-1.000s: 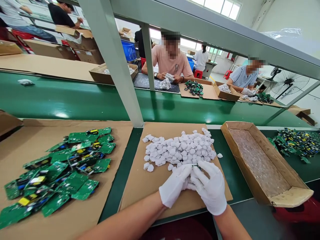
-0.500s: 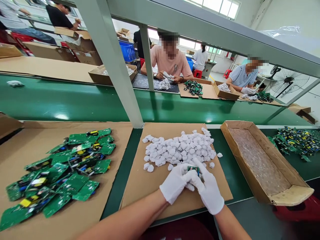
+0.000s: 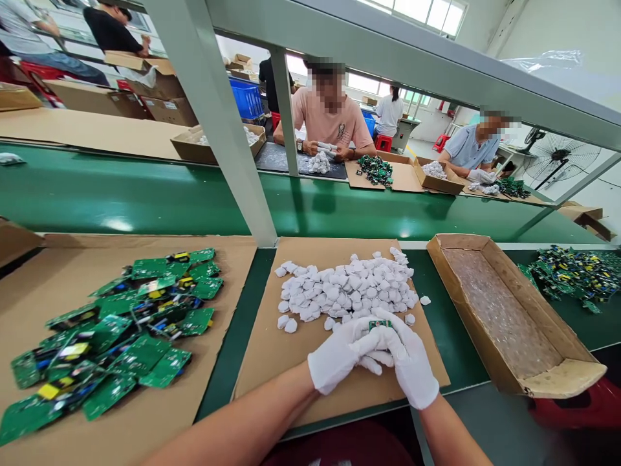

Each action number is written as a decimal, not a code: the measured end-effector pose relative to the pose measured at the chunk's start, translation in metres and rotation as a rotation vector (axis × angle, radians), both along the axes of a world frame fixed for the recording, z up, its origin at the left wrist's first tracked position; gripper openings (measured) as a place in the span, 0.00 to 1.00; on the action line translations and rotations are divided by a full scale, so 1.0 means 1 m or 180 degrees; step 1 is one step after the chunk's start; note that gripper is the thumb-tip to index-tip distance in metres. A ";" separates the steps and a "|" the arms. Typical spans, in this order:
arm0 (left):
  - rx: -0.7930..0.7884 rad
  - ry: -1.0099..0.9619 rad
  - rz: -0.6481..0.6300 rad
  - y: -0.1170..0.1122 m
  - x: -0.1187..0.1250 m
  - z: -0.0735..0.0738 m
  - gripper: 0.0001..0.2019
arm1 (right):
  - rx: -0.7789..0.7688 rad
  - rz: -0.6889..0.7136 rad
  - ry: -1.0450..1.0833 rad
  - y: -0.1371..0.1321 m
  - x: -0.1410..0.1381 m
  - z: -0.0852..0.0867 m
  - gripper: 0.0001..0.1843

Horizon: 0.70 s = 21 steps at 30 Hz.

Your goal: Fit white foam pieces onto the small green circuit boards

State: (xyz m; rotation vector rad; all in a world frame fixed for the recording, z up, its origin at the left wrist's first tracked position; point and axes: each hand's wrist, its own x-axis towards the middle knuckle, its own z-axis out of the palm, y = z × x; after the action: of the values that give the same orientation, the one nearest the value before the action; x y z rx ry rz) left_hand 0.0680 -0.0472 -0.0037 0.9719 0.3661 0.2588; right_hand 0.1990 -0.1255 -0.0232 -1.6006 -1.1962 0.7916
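Both of my hands wear white gloves and meet over a cardboard sheet, just below a heap of small white plastic pieces. My left hand and my right hand are closed together on a small green circuit board, of which only the top edge shows between the fingers. A white piece seems pressed against the board, but the fingers hide it. A pile of loose green circuit boards lies on another cardboard sheet to my left.
An open cardboard box lined with bubble wrap stands to the right, with more boards beyond it. A grey post rises behind the heap. Across the green conveyor belt, other people sit working at similar piles.
My hands have turned the small board between them and closed more tightly; the board's green edge came into view at the fingertips. The heap and the box have not moved.
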 end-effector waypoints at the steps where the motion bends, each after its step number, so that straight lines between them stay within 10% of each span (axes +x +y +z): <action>1: -0.0092 -0.0021 0.0014 0.000 0.001 -0.001 0.15 | 0.0036 0.0037 0.0025 0.000 0.001 0.001 0.24; 13: -0.0278 -0.0298 0.0344 0.001 0.002 -0.016 0.11 | -0.0324 0.0233 -0.1058 0.003 0.000 0.004 0.29; 21: -0.0092 -0.0055 0.0161 0.000 0.001 -0.010 0.15 | -0.0134 0.0556 -0.0195 0.001 0.010 -0.003 0.29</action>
State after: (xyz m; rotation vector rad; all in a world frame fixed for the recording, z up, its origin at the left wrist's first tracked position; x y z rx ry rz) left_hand 0.0694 -0.0469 -0.0136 0.9323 0.3782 0.3070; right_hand 0.2087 -0.1250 -0.0257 -1.5792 -1.3859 0.8890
